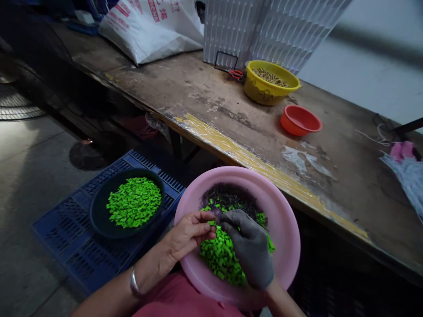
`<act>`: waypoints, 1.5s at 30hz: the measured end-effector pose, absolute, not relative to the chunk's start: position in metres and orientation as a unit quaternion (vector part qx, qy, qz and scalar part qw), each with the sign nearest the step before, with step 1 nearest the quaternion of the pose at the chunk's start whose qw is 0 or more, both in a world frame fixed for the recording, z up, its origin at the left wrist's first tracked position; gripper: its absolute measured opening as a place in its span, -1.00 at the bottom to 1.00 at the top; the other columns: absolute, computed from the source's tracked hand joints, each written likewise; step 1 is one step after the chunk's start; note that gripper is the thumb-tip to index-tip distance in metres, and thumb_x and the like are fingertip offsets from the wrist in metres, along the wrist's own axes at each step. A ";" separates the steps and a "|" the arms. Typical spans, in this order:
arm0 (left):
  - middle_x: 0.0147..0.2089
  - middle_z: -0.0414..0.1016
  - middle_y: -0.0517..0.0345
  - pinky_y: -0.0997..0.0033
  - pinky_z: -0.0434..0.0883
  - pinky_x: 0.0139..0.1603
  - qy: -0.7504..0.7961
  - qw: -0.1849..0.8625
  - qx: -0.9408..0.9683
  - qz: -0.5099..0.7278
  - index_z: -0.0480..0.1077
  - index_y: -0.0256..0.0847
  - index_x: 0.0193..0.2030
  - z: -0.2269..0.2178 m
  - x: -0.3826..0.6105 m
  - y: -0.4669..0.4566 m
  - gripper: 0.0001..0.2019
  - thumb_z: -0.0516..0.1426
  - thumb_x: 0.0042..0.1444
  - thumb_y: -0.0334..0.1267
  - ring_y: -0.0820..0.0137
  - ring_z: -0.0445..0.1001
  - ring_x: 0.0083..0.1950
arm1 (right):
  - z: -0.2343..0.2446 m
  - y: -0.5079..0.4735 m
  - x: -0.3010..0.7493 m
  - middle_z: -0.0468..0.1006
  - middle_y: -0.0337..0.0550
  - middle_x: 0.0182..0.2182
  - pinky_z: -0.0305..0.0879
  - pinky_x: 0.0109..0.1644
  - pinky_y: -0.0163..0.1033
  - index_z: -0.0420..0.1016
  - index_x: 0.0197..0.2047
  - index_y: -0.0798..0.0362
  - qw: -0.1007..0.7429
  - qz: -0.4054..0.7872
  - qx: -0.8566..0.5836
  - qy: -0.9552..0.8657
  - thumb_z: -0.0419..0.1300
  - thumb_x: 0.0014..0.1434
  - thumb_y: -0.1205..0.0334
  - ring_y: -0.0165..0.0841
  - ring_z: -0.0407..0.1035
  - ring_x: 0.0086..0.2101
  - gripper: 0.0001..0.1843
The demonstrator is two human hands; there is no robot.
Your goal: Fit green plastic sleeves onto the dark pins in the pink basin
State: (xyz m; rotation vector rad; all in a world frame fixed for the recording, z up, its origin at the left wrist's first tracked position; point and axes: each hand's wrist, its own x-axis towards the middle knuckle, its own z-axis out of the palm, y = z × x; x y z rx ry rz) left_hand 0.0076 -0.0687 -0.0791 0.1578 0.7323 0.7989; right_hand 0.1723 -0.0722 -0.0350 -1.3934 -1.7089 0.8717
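A pink basin (284, 211) rests on my lap and holds several small green blocks (218, 257) beside a dark tangled heap (228, 196). My bare left hand (188, 235), a silver bangle on its wrist, has its fingers pinched together over the green blocks. My right hand (249, 248), in a grey glove, curls its fingertips toward the left hand's fingers at the edge of the dark heap. The two hands meet on something small that I cannot make out.
A black bowl (99, 215) of green blocks sits on a blue crate (66, 237) at my left. On the worn wooden bench (231, 119) stand a yellow bowl (269, 83), an orange bowl (299, 119), red-handled scissors (235, 74), a white sack (148, 26) and white trays (264, 26).
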 end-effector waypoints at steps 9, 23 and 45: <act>-0.40 0.45 0.17 0.57 0.40 -0.43 0.331 0.860 0.076 0.382 0.46 -0.33 -0.23 -0.087 0.011 -0.069 -0.69 0.37 -0.13 -0.30 0.54 0.41 -0.46 | -0.039 -0.075 0.168 0.55 -0.19 -0.34 0.37 -0.25 -0.31 0.50 -0.26 -0.01 0.365 0.227 -0.514 -0.742 0.11 0.25 0.32 -0.38 0.45 -0.33 -0.86; -0.47 0.44 0.22 0.55 0.33 -0.48 0.344 0.849 0.101 0.388 0.43 -0.31 -0.35 -0.084 0.014 -0.070 -0.68 0.40 -0.21 -0.23 0.56 0.37 -0.52 | -0.050 -0.083 0.170 0.54 -0.10 -0.30 0.30 -0.25 -0.27 0.46 -0.20 0.03 0.281 0.156 -0.495 -0.807 0.02 0.25 0.39 -0.33 0.41 -0.29 -0.80; -0.41 0.42 0.16 0.47 0.36 -0.33 0.404 0.594 0.432 0.545 0.50 -0.23 -0.40 -0.076 0.018 -0.073 -0.92 0.19 0.04 -0.45 0.45 0.41 -0.36 | -0.042 -0.075 0.165 0.33 -0.20 -0.57 -0.03 -0.40 -0.27 0.32 -0.51 0.05 0.212 0.069 -0.504 -0.834 -0.09 0.33 0.25 -0.39 0.18 -0.51 -0.62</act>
